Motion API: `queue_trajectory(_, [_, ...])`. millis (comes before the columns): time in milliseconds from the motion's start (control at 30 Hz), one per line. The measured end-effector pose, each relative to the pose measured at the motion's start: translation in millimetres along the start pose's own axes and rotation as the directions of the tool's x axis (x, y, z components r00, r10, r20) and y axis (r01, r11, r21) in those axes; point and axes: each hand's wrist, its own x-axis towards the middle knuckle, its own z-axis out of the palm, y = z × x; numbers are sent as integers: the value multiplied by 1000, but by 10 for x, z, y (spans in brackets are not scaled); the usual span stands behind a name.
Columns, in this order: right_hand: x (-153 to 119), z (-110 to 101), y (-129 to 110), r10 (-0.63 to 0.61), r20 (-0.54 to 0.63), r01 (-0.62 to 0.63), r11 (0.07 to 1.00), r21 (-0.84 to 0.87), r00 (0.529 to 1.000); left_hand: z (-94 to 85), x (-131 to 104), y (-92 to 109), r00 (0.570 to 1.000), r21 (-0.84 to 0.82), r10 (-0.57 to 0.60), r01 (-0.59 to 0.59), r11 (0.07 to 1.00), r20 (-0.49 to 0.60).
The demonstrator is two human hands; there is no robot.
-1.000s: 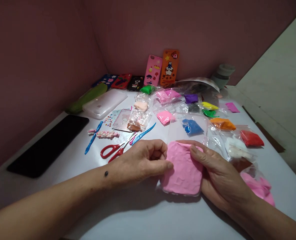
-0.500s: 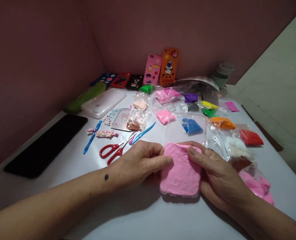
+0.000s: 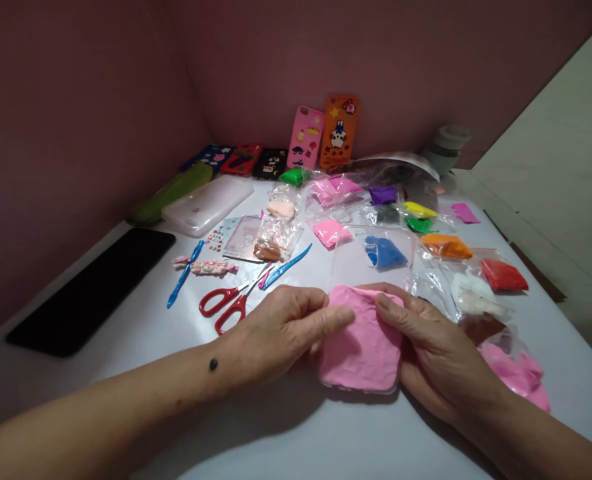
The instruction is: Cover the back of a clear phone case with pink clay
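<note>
A clear phone case (image 3: pixel 371 273) is held above the white table, its lower part covered by a layer of pink clay (image 3: pixel 361 353) with a slightly wrinkled surface. My left hand (image 3: pixel 291 327) grips the left edge, its thumb lying on the clay near the top. On the right side, my right hand (image 3: pixel 426 340) wraps round the case, thumb pressed on the clay's upper right corner. The case's upper part is bare and see-through, with a bag of blue clay (image 3: pixel 385 252) visible behind it. Fingers beneath the case are mostly hidden.
Red-handled scissors (image 3: pixel 233 300), blue tools (image 3: pixel 186 273) and a black phone (image 3: pixel 93 290) lie to the left. Bags of coloured clay, including orange (image 3: pixel 446 246) and red (image 3: pixel 505 275), spread behind and right. Decorated cases (image 3: pixel 339 132) lean on the back wall.
My left thumb has slid slightly right and up across the pink clay. My right hand keeps its hold on the case.
</note>
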Motion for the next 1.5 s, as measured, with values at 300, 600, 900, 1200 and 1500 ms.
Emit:
queue_trajectory(300, [10,-10,5,-5,-32,4,1000,-15,999,39,11,-35,997,-98,7,0,995,77])
queue_trajectory(600, [1,-14,12,-13,-22,14,1000,15,1000,-11,7,-15,1000,-11,2,-2,1000,0])
queue_trajectory(900, [14,-27,34,-34,-68,35,999,22,997,-3,15,-4,997,-147,33,-22,989,69])
queue_trajectory(1200, [17,-39,21,-39,-113,40,999,4,993,-47,32,-29,995,-255,30,-4,967,95])
queue_trajectory(1500, [30,-37,-2,-2,-68,6,999,53,998,-57,82,-89,990,-459,68,-3,888,124])
